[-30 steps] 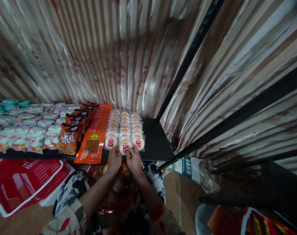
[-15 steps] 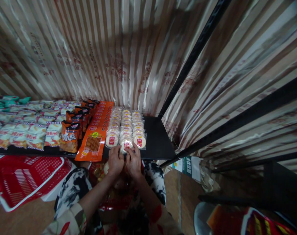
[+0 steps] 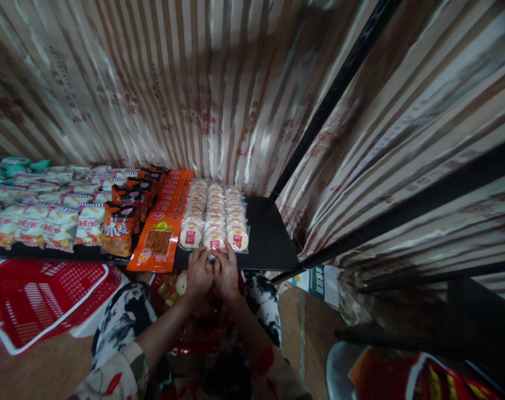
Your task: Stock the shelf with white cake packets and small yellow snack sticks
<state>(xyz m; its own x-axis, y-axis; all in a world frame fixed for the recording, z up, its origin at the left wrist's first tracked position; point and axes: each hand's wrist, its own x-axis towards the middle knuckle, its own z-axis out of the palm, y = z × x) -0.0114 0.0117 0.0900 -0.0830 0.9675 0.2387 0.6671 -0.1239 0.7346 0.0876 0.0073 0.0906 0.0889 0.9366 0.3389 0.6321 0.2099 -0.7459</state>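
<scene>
Round white crackers in clear wrappers with red labels lie in three overlapping columns on the black shelf [image 3: 269,233]. My left hand [image 3: 199,273] and my right hand [image 3: 226,273] meet at the front of the middle column. Between them, their fingertips grip the near edge of the frontmost wrapped cracker [image 3: 215,243]. The fingers of both hands are bent and the thumbs are close together, partly hidden. Left of the crackers lies a long orange snack packet [image 3: 157,241], its near end jutting over the shelf edge.
Orange-black snack bags [image 3: 117,228] and white snack bags [image 3: 60,225] stand in rows farther left. Below is a red basket [image 3: 48,300] with a white handle. Another basket of packets sits between my knees. A black metal post [image 3: 319,122] rises before the striped curtain [image 3: 219,89].
Both hands have drawn slightly closer together at the front cracker. The cracker columns look much the same, and the view has shifted a little.
</scene>
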